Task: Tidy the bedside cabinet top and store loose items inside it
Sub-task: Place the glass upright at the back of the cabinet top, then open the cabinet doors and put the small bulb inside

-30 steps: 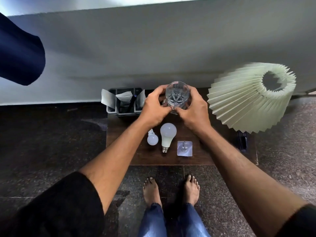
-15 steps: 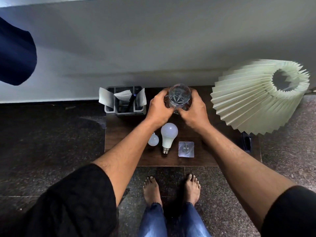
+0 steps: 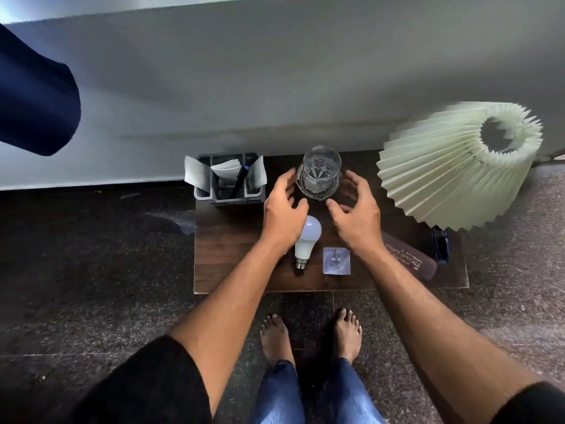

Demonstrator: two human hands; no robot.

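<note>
A clear cut-glass tumbler (image 3: 319, 171) stands upright near the back edge of the dark wooden cabinet top (image 3: 232, 255). My left hand (image 3: 284, 214) and my right hand (image 3: 356, 214) hover open on either side of it, just in front, touching nothing. A white light bulb (image 3: 307, 240) lies under my left hand, partly covered by it. A small clear adhesive hook pad (image 3: 336, 261) lies beside the bulb. A brown spectacle case (image 3: 409, 258) lies at the right, partly behind my right forearm.
A grey organiser (image 3: 227, 195) with papers and a pen stands at the back left. A pleated cream lampshade (image 3: 458, 166) overhangs the right end, with a dark blue object (image 3: 440, 247) under it. The wall runs behind; my bare feet (image 3: 308, 335) stand in front.
Both hands have let go of the glass tumbler, which now stands on the cabinet top, and have drawn back towards me with fingers spread. The small second bulb is now hidden under my left hand.
</note>
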